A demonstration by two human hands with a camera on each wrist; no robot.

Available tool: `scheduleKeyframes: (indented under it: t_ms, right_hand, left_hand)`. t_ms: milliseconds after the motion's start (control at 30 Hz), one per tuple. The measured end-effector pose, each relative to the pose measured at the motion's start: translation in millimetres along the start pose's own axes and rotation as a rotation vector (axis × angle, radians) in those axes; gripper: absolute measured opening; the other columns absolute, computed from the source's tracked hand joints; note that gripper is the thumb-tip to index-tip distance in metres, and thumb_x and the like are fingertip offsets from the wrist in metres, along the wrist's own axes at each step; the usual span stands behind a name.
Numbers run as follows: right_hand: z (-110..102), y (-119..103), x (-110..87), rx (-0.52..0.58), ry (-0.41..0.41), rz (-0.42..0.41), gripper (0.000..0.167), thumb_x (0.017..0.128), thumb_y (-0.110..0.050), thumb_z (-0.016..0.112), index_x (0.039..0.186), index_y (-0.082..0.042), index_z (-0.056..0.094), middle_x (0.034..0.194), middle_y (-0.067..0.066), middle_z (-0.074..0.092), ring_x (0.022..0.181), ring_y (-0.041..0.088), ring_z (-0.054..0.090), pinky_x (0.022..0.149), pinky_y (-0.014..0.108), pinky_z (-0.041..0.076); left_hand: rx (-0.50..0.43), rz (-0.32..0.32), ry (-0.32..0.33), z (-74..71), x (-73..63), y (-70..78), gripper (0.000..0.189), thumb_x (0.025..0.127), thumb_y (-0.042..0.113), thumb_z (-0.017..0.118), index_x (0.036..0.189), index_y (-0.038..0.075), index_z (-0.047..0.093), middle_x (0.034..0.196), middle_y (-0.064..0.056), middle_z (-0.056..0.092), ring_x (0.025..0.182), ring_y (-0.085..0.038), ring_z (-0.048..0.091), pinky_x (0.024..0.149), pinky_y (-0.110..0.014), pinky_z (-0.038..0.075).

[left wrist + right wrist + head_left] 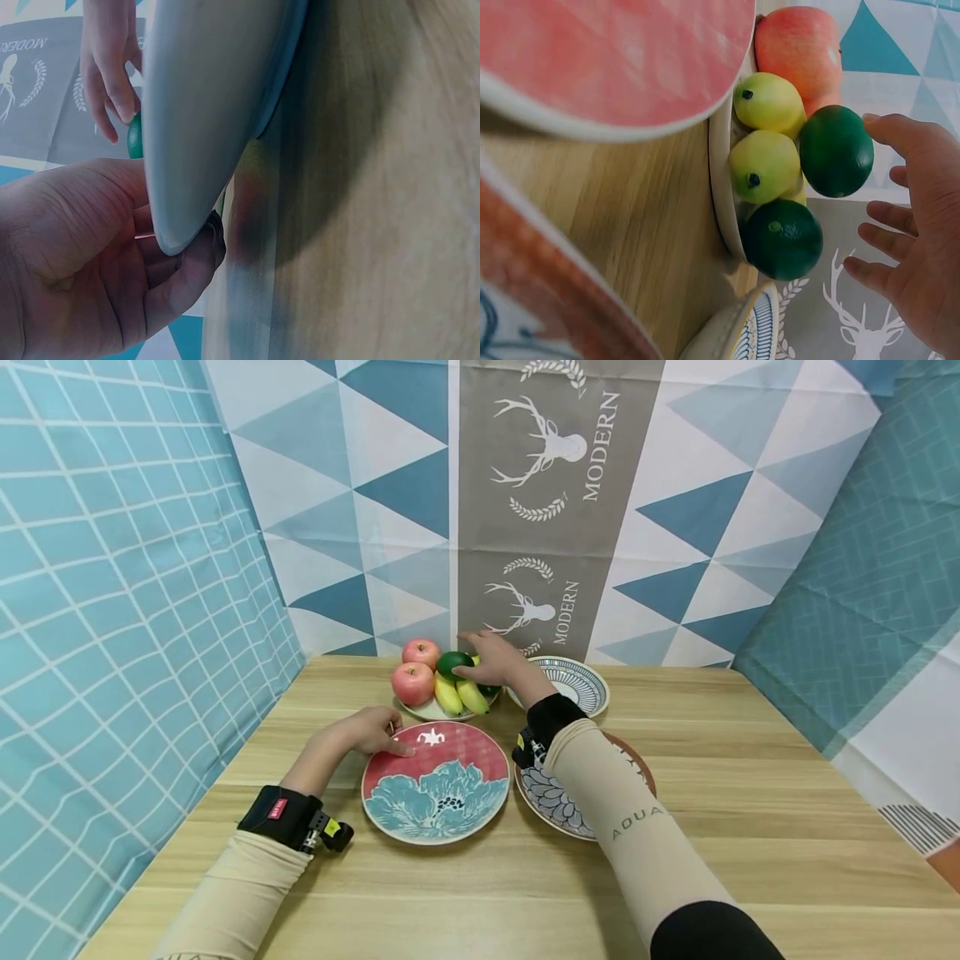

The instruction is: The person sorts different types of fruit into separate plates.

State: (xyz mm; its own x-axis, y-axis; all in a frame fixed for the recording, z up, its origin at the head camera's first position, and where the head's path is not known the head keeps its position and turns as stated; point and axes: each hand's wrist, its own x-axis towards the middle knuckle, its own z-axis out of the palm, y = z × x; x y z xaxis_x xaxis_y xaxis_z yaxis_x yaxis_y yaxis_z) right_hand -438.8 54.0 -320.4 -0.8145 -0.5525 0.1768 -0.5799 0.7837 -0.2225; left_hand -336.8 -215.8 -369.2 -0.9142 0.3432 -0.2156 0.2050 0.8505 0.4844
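Note:
My left hand (369, 732) pinches the left edge of a round plate (442, 802) with a red top and a blue flower. Its thumb lies over the rim, and in the left wrist view the fingers (180, 289) curl beneath. My right hand (491, 662) is over the fruit plate (429, 714) at the back, fingers spread apart. In the right wrist view its thumb tip is right at a dark green lime (836, 151), which lies on yellow bananas (765, 166). A second lime (783, 240) sits beside them.
Two pink apples (413, 682) lie on the fruit plate's left side. A blue-patterned white plate (592, 689) stands at the back right. A brown-rimmed plate with grey petals (555, 797) lies partly under my right forearm. Patterned cloth walls (405, 485) enclose the wooden table (750, 793).

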Motion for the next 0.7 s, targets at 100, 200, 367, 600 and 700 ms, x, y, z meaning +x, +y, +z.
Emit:
scheduleKeyframes:
  t_ms: [100,200,367,600,700]
  right_hand:
    - [2.6,-3.2,2.3,-0.008,0.0,0.001,0.074,0.103,-0.047,0.063,0.163,-0.012,0.04,0.163,0.02,0.041,0.152,0.035,0.038,0.122,0.048,0.034]
    - [4.8,-6.8,4.5,-0.019,0.008,-0.003,0.072,0.103,-0.047,0.062,0.162,-0.011,0.041,0.162,0.02,0.042,0.15,0.035,0.039,0.121,0.048,0.035]
    - [11.1,-11.3,8.6,-0.024,0.008,-0.019,0.07,0.104,-0.045,0.063,0.163,-0.014,0.041,0.16,0.02,0.044,0.147,0.035,0.043,0.118,0.048,0.038]
    - [19.7,-15.2,16.9,-0.054,0.005,-0.003,0.069,0.105,-0.045,0.064,0.162,-0.016,0.042,0.162,0.016,0.043,0.148,0.032,0.043,0.119,0.045,0.037]
    - [21.1,-17.7,19.7,-0.062,0.004,0.004,0.068,0.104,-0.044,0.065,0.162,-0.016,0.043,0.162,0.016,0.043,0.147,0.031,0.043,0.118,0.045,0.039]
  left_hand:
    - [-0.001,-0.007,0.002,0.6,1.2,-0.2,0.034,0.092,0.03,0.084,0.099,0.006,0.062,0.088,-0.008,0.06,0.08,-0.023,0.056,0.069,-0.032,0.046]
    - [0.0,-0.009,0.003,0.9,2.1,-0.4,0.033,0.093,0.03,0.084,0.099,0.006,0.062,0.088,-0.008,0.06,0.08,-0.023,0.057,0.069,-0.032,0.046]
    - [-0.001,-0.004,0.002,0.4,1.9,-1.4,0.032,0.093,0.028,0.084,0.099,0.006,0.061,0.088,-0.008,0.059,0.078,-0.023,0.057,0.067,-0.031,0.047]
    - [-0.014,-0.013,-0.009,-0.8,2.8,-1.5,0.033,0.093,0.029,0.084,0.099,0.006,0.062,0.087,-0.008,0.059,0.078,-0.022,0.057,0.067,-0.031,0.047]
    - [-0.015,-0.016,-0.013,-1.8,2.6,-0.5,0.032,0.093,0.029,0.083,0.1,0.006,0.062,0.088,-0.008,0.059,0.078,-0.022,0.057,0.067,-0.031,0.047]
